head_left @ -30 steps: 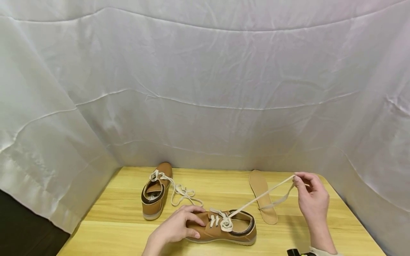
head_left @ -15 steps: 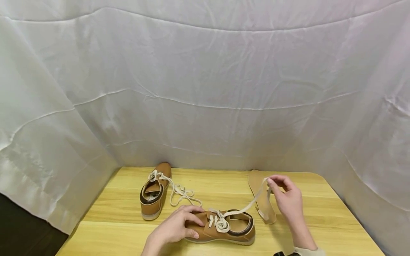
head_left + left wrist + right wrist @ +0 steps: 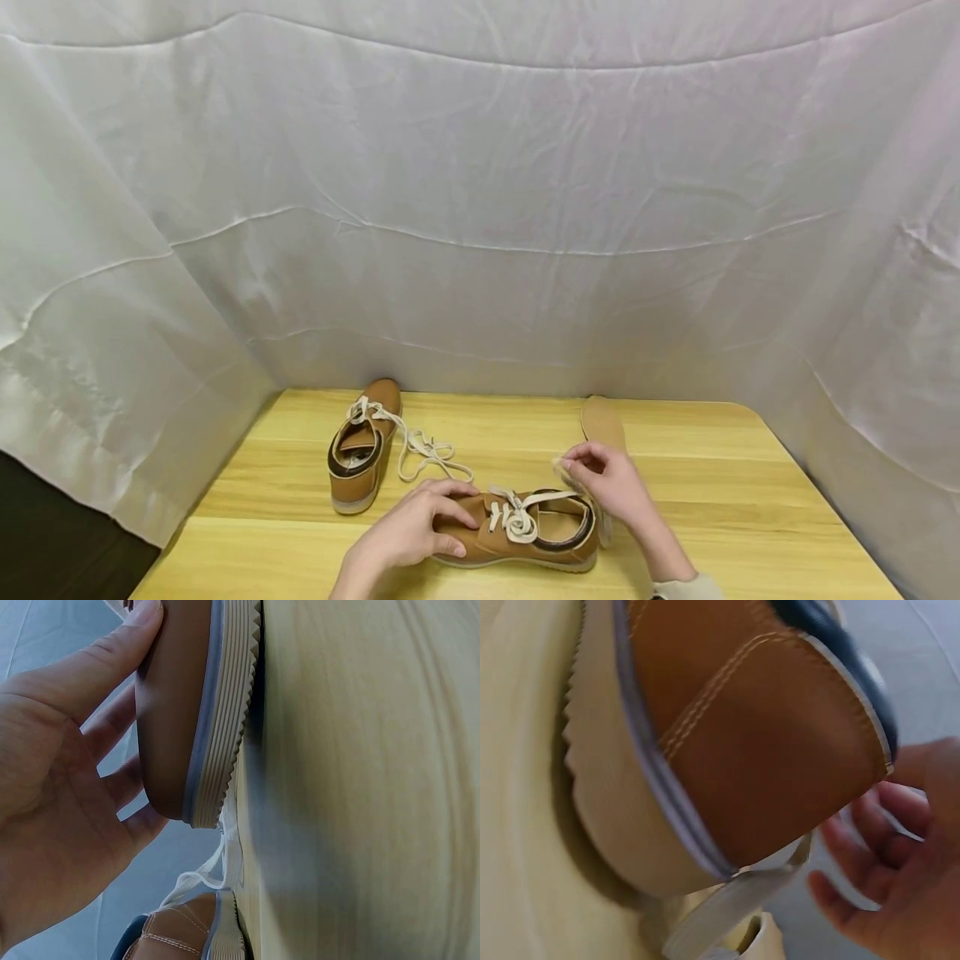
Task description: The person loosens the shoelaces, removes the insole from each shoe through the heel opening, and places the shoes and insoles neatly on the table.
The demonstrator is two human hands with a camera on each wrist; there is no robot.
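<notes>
A brown lace-up shoe (image 3: 498,546) lies sole down at the table's front, toe to the left. My left hand (image 3: 408,527) grips its toe, thumb on the near side and fingers over the far side; the left wrist view shows the toe (image 3: 176,712) between them. Just behind the shoe's opening, my right hand (image 3: 611,483) pinches a cream shoelace (image 3: 551,497) that runs from the knotted lacing over the collar. In the right wrist view, the loose lace (image 3: 735,904) hangs past the heel (image 3: 780,742), beside the curled fingers.
A matching shoe (image 3: 356,485) stands at the left with its long laces (image 3: 431,454) trailing right across the wooden table (image 3: 750,500). Partly behind my right hand lies a tan insole (image 3: 602,421). Grey-white cloth (image 3: 480,292) hangs around the back and sides.
My right hand has come left and down from the table's right side to the shoe's heel, bringing the lace, which has gone from taut to slack. The left hand has kept its place.
</notes>
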